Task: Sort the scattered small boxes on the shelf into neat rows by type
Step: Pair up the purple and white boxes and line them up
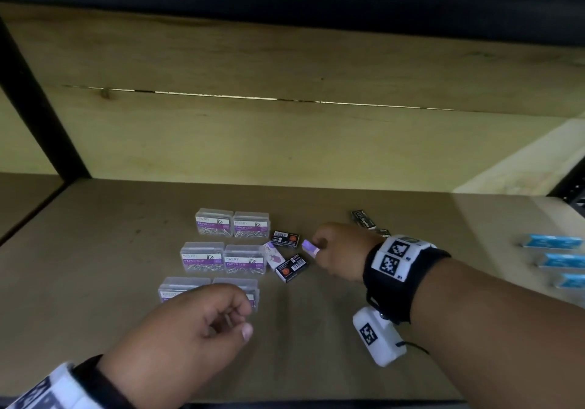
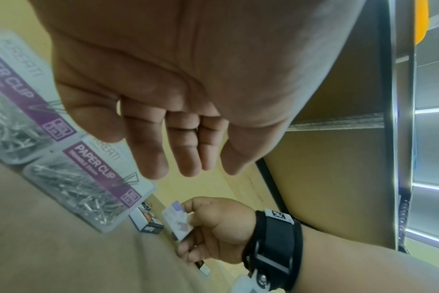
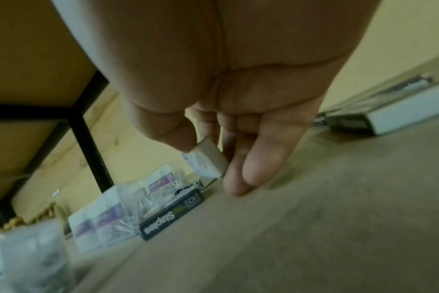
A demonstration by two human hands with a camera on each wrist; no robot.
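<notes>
Several clear paper clip boxes (image 1: 215,225) with purple labels stand in two-wide rows at the shelf's middle. Just right of them lie two black staples boxes (image 1: 286,239) and a white-and-purple box (image 1: 273,255). My right hand (image 1: 335,252) pinches another small white-and-purple box (image 1: 311,246) (image 3: 206,160) (image 2: 176,220) between thumb and fingers, just above the shelf. My left hand (image 1: 202,323) hovers over the nearest paper clip boxes (image 2: 88,178), fingers loosely curled and holding nothing. More black staples boxes (image 1: 364,219) lie beyond my right wrist.
Blue boxes (image 1: 552,241) sit in a column at the shelf's right end. A black upright post (image 1: 41,101) stands at the back left, and the wooden back wall (image 1: 285,142) closes the shelf. Bare shelf board (image 1: 316,329) lies in front.
</notes>
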